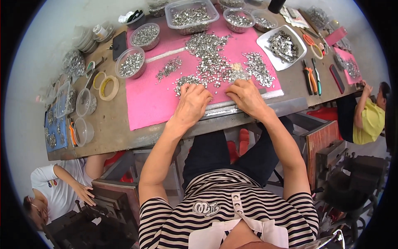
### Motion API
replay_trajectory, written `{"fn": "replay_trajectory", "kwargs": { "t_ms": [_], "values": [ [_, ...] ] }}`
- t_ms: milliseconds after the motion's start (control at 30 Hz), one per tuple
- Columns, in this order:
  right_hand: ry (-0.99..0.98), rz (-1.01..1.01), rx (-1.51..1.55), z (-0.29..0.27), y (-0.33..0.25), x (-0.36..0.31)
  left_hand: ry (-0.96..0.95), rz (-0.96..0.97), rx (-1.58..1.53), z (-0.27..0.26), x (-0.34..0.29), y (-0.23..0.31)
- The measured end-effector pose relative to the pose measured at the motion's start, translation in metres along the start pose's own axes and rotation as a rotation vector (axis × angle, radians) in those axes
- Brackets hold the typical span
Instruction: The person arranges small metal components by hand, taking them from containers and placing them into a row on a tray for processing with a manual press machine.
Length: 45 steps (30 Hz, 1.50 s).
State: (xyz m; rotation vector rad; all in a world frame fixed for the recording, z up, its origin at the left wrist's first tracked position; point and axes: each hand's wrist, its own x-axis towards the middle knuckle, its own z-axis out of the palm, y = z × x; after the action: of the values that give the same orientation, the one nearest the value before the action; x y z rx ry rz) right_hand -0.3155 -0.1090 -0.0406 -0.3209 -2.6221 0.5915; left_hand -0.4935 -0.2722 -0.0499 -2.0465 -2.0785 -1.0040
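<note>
My left hand [192, 103] is closed with its fingertips curled together at the front part of the pink mat [153, 103], beside a small heap of silvery metal pieces [189, 79]. Closed in a pinch, my right hand [246, 96] sits a little way to its right, close to a tan patch [237, 71] among the pieces. Whatever either hand grips is too small or hidden to make out. Between and below them, a shiny metal strip [222, 110] runs along the table's front edge. A larger spread of metal pieces [207, 47] covers the mat beyond.
Round tubs [131, 63] and a rectangular tub [169, 16] of metal pieces stand left and behind. A white tray [261, 39], pliers [307, 79] and tweezers [317, 76] lie right, tape rolls [109, 88] left. People sit on both sides, one in a yellow top [369, 120].
</note>
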Motion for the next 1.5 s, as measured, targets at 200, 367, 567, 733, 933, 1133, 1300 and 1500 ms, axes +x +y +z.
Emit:
{"fn": "replay_trajectory", "kwargs": {
  "t_ms": [200, 367, 567, 733, 933, 1133, 1300, 1500],
  "values": [
    [-0.012, -0.056, -0.073, -0.003, -0.002, -0.003, -0.037, -0.037, -0.011, -0.004, -0.004, 0.004],
    [-0.014, 0.135, 0.218, -0.020, -0.015, -0.015, -0.068, -0.045, 0.038, -0.008, -0.001, 0.009],
    [0.106, 0.079, 0.341, -0.007, -0.036, -0.038, -0.031, -0.058, -0.021, -0.003, 0.000, 0.015],
    [0.178, 0.013, 0.247, 0.004, -0.039, -0.041, 0.007, -0.215, -0.284, -0.002, -0.009, 0.036],
    [0.193, -0.150, -0.007, 0.001, -0.041, -0.044, 0.108, -0.209, -0.420, 0.011, -0.015, 0.054],
    [0.192, -0.113, 0.138, -0.001, -0.033, -0.050, 0.088, -0.136, -0.317, 0.019, -0.014, 0.059],
    [0.430, 0.343, 0.514, 0.010, -0.017, -0.063, 0.087, -0.113, -0.262, 0.019, -0.014, 0.060],
    [0.430, 0.309, 0.429, 0.010, -0.018, -0.064, 0.104, -0.091, -0.087, 0.019, -0.014, 0.071]
  ]
}}
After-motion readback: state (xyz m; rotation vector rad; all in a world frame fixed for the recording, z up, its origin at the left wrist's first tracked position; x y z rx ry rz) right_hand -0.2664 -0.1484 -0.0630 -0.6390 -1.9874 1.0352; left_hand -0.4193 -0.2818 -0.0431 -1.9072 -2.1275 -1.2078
